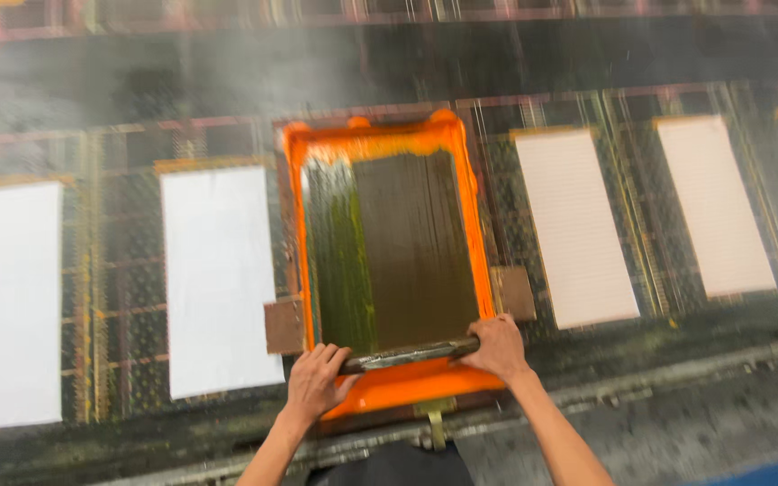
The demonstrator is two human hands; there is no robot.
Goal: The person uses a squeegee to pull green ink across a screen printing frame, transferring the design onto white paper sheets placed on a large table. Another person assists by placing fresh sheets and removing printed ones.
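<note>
Both forearms come up from the bottom edge, nearest the lens. From my remote seat I log the left hand (pixel 315 382) curled over the left end of the squeegee (pixel 410 354), fingers wrapped down on its handle. Right hand (pixel 498 347) grips the right end, fingers closed over the top of the bar.

Squeegee lies crosswise at the near end of the screen frame (pixel 380 243), resting on the mesh just above the frame's near orange border. Blade edge is not visible from here.

Screen frame: orange-coated rim, dark mesh in the middle, with a yellow-green ink streak (pixel 339 261) down the mesh's left half. Orange build-up along the frame's far edge. Small brown tabs stick out from the frame's near corners, one on each side.

Left of the frame: a white fabric panel (pixel 220 279) just beside it, a second white panel (pixel 6 301) farther left. Right of the frame: a cream panel (pixel 575 225) close by, another (pixel 715 205) beyond that. All lie flat on the long, dark, ink-stained printing table (pixel 677 423).

Picture is motion-blurred; fine detail lost.
</note>
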